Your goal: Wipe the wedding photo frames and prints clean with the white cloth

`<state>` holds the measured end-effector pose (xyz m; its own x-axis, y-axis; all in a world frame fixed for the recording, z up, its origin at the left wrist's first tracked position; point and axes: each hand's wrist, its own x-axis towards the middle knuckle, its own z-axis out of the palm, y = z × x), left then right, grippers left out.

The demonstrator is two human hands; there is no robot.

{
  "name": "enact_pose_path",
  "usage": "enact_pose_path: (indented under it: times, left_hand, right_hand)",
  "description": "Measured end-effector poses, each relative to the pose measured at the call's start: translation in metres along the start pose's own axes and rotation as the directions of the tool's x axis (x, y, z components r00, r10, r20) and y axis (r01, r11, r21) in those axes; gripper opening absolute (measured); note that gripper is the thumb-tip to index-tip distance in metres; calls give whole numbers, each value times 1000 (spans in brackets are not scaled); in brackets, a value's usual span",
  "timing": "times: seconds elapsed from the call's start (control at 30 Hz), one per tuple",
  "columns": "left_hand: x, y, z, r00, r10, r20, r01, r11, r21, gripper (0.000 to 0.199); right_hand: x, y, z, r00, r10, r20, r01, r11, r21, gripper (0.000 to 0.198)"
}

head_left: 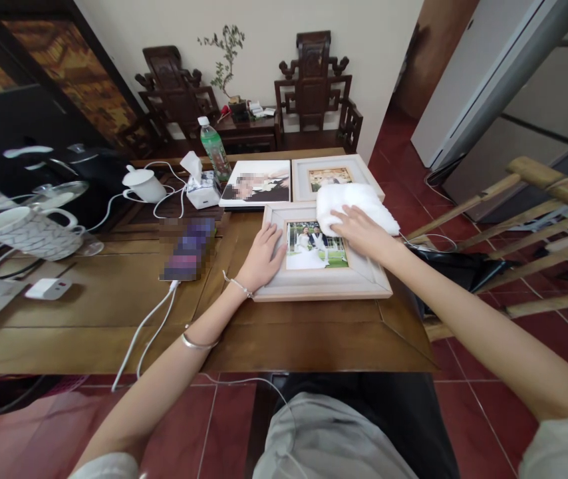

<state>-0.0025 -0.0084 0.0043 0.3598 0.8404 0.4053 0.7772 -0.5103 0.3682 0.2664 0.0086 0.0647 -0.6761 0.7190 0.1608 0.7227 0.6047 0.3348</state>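
Observation:
A picture frame (324,290) with a pale wooden border and a photo of two people outdoors lies flat on the wooden table. My left hand (265,258) rests on its left side, fingers stretched out. At its upper right, my right hand (358,229) grips a folded, fluffy white cloth (351,199) against the border. The cloth covers that corner and overlaps a second pale frame (300,183) lying behind. To that one's left is a white-edged photo panel (259,178), its picture partly blurred out.
A phone (189,249) on a white cable lies left of the frames. Beyond it stand a tissue box (203,191), a green-labelled bottle (214,148), a lidded white cup (143,184) and a patterned mug (32,231). A wooden chair (538,199) stands close on the right.

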Motion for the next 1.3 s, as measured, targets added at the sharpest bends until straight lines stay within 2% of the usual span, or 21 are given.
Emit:
enact_pose_path:
  times: [0.1, 0.23, 0.33, 0.4, 0.53, 0.67, 0.8, 0.9, 1.0, 1.13, 1.3]
  left_hand:
    - [0, 1, 0, 1000, -9, -4, 9, 1000, -7, 46]
    - [1, 1, 1, 1000, -16, -11, 16, 1000, -21, 47]
    - [1, 2, 1, 1000, -22, -10, 22, 999, -24, 46]
    - [1, 2, 1, 1000, -24, -4, 24, 1000, -20, 46]
    - [1, 2, 0, 1000, -13, 5, 13, 1000, -23, 47]
    - [1, 0, 1, 1000, 0, 1, 0, 1000, -14, 47]
    - [1, 0, 1, 1000, -3, -1, 3, 1000, -11, 45]
    - [1, 1, -1, 1000, -7, 3, 7, 1000, -14, 45]
    - [1, 2, -2, 1000, -11, 10, 11, 1000, -16, 45]
    - [1, 2, -1, 1000, -19, 15, 19, 1000, -20, 46]
    - [1, 2, 1, 1000, -19, -11, 19, 1000, -20, 46]
  right_hand:
    - [-23, -19, -15, 997, -70, 32, 70, 997, 19, 40]
    - [-67, -53, -57, 981, -141, 130, 123, 983, 137, 40]
    - [-89, -71, -80, 976, -192, 105, 158, 950, 268, 44]
    - [-93, -78, -85, 976, -200, 89, 161, 932, 325, 43]
    - [-76, -73, -68, 991, -123, 58, 98, 941, 325, 44]
    - [-36, -43, -40, 999, 38, 27, -44, 965, 259, 50]
    - [6, -14, -19, 984, 170, -54, -161, 977, 137, 53]
    - [22, -10, -8, 991, 137, 7, -137, 987, 82, 53]
    - [16, -17, -7, 993, 52, 103, -59, 996, 66, 51]
    - [-17, -37, -34, 983, -52, 175, 35, 994, 101, 49]
    - [-66, -67, -93, 953, -182, 242, 81, 923, 377, 44]
